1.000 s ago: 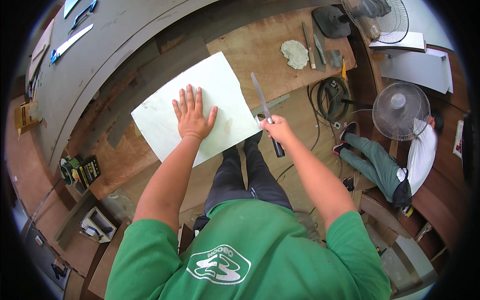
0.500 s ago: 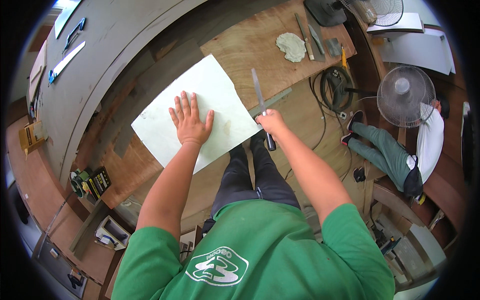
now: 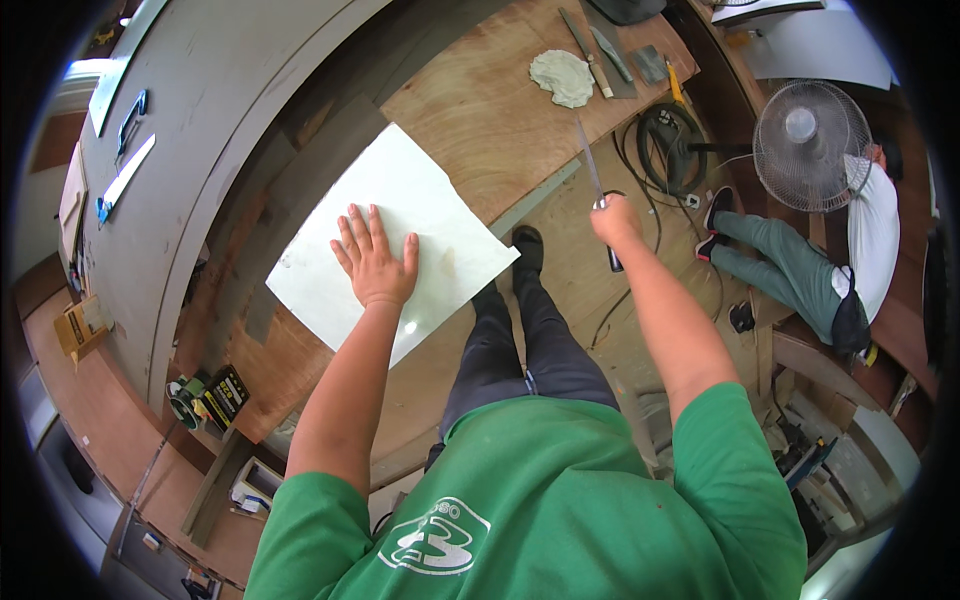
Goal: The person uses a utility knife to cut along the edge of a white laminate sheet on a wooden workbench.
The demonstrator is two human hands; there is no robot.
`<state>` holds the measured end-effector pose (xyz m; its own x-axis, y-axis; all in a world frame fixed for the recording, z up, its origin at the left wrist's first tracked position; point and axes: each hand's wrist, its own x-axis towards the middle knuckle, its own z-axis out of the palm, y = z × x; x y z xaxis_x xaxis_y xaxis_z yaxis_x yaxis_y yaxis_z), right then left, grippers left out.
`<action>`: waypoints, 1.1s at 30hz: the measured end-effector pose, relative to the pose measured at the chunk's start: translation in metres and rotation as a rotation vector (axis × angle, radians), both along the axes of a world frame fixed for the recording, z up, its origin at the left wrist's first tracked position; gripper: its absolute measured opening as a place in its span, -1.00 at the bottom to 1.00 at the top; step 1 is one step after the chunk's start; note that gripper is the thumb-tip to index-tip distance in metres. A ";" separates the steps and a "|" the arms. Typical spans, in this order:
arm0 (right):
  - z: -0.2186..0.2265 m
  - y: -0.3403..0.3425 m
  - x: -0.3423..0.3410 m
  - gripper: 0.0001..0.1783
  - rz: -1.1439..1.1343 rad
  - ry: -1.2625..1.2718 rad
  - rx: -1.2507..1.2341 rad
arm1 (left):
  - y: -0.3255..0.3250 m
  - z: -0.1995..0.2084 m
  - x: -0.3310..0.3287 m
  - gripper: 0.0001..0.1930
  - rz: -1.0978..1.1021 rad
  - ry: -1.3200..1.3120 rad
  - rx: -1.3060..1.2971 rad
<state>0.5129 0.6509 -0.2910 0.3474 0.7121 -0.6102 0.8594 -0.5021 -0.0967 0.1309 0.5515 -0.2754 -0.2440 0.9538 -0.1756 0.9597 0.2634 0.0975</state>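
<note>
A pale white sheet lies on the wooden bench, its near edge overhanging toward my legs. My left hand rests flat on it with fingers spread. Off the sheet's right corner, my right hand is wrapped round the dark handle of a long, thin metal file. The file points up and slightly left, apart from the sheet, with its tip near the bench's edge. A small tab-like point juts from the sheet's right corner.
On the wooden bench lie a crumpled off-white cloth, a wooden-handled tool and a grey blade. A fan, coiled black cable and a person are at right. A handsaw lies far left.
My right hand has moved the file away from the sheet's right corner, up and to the right. My left hand stays flat on the sheet. The whole view has shifted slightly.
</note>
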 end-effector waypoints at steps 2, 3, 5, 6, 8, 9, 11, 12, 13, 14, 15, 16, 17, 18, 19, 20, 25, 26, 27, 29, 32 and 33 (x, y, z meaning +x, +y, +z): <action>0.006 -0.002 0.005 -0.74 0.011 -0.045 0.011 | 0.000 -0.001 0.001 -0.15 -0.005 0.004 0.000; 0.008 -0.002 0.006 -0.74 0.033 -0.091 0.020 | 0.000 -0.002 0.001 -0.15 -0.004 0.007 0.002; 0.010 -0.006 0.011 -0.74 0.050 -0.072 0.054 | 0.000 -0.002 0.002 -0.15 -0.014 0.006 0.002; 0.010 -0.008 0.013 -0.75 0.076 -0.053 0.090 | 0.001 -0.003 0.001 -0.15 -0.005 -0.002 -0.010; 0.005 -0.014 0.019 -0.76 0.131 -0.066 0.160 | 0.002 -0.003 0.003 -0.14 -0.006 -0.013 -0.024; 0.003 -0.016 0.022 -0.76 0.194 -0.079 0.232 | 0.002 -0.004 0.004 -0.14 -0.005 -0.018 -0.024; 0.002 -0.020 0.017 -0.77 0.232 -0.061 0.296 | 0.002 -0.004 0.004 -0.14 -0.006 -0.017 -0.026; 0.001 -0.023 0.013 -0.77 0.275 -0.045 0.361 | 0.002 -0.005 0.004 -0.14 -0.006 -0.021 -0.022; 0.004 -0.024 0.003 -0.77 0.275 -0.039 0.361 | 0.001 -0.004 0.002 -0.14 -0.001 -0.020 -0.018; 0.010 -0.027 -0.010 -0.78 0.164 0.166 0.288 | 0.001 -0.004 0.001 -0.14 0.000 -0.016 -0.020; 0.015 -0.030 -0.025 -0.78 0.053 0.369 0.211 | 0.000 -0.004 -0.001 -0.14 -0.003 -0.014 -0.015; 0.018 -0.037 -0.039 -0.79 -0.093 0.623 0.153 | 0.000 -0.003 0.000 -0.15 -0.007 -0.017 -0.009; 0.017 -0.045 -0.050 -0.80 -0.243 0.873 0.090 | 0.000 -0.004 0.001 -0.15 -0.008 -0.018 -0.009; 0.015 -0.052 -0.060 -0.79 -0.171 0.856 0.079 | 0.001 -0.005 0.002 -0.15 -0.016 -0.014 0.009; 0.018 -0.056 -0.073 -0.78 -0.065 0.883 0.128 | 0.000 -0.005 -0.001 -0.15 -0.018 -0.004 0.029; 0.019 -0.060 -0.083 -0.78 0.039 0.904 0.179 | 0.000 -0.005 -0.001 -0.15 -0.017 -0.003 0.030; 0.020 -0.061 -0.112 -0.76 0.086 0.821 0.193 | 0.000 -0.006 0.000 -0.15 -0.020 -0.001 0.035; 0.019 -0.060 -0.115 -0.76 0.093 0.779 0.220 | 0.000 -0.005 0.000 -0.15 -0.017 0.000 0.034; 0.019 -0.059 -0.116 -0.76 0.096 0.780 0.218 | 0.000 -0.005 0.001 -0.15 -0.016 -0.006 0.033; 0.019 -0.056 -0.119 -0.76 0.031 0.778 0.152 | 0.000 -0.004 0.001 -0.15 -0.009 -0.011 0.031; 0.018 -0.051 -0.116 -0.77 -0.004 0.791 0.055 | 0.001 -0.003 0.002 -0.15 -0.001 -0.017 0.027; 0.018 -0.051 -0.114 -0.77 0.003 0.789 0.054 | 0.001 -0.003 0.003 -0.15 -0.002 -0.031 0.012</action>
